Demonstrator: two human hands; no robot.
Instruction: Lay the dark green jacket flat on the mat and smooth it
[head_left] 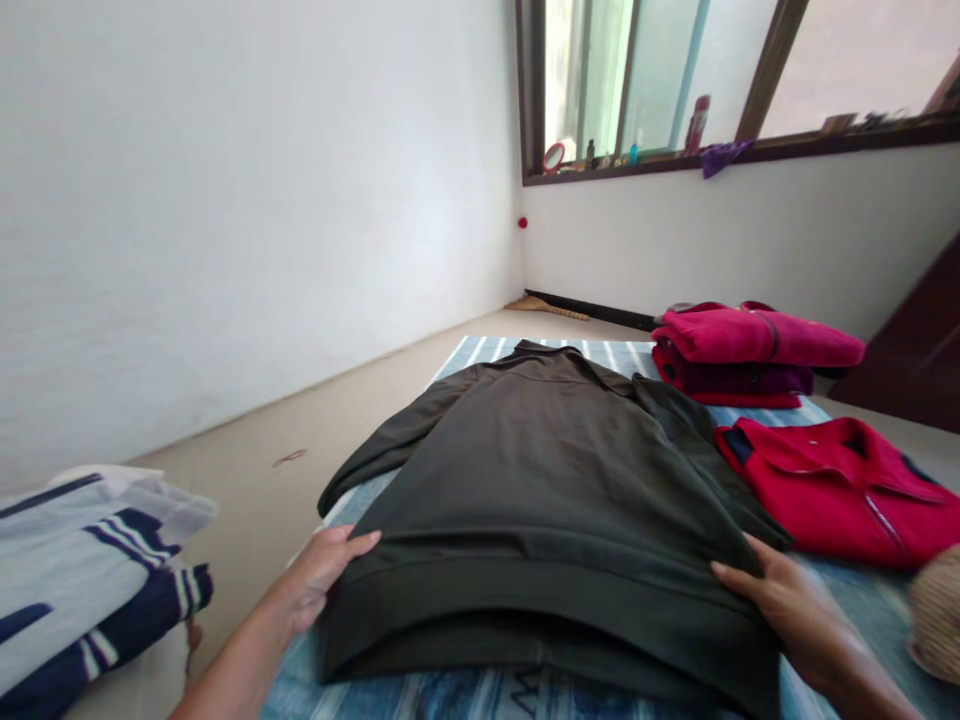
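A dark olive sweatshirt (pixel 540 480) lies flat and spread out on a blue striped mat (pixel 495 350), collar away from me, sleeves out to both sides. My left hand (pixel 322 570) rests palm down on the near left corner of its hem, fingers together. At the near right corner of the hem lies my right hand (pixel 780 600), also flat on the fabric. Neither hand is closed around the cloth.
A red zip top (pixel 847 480) lies flat to the right on the mat. Behind it sits a stack of folded red and magenta garments (pixel 750 350). White and navy striped clothing (pixel 82 560) is piled at the left. White walls and a window sill with small items stand beyond.
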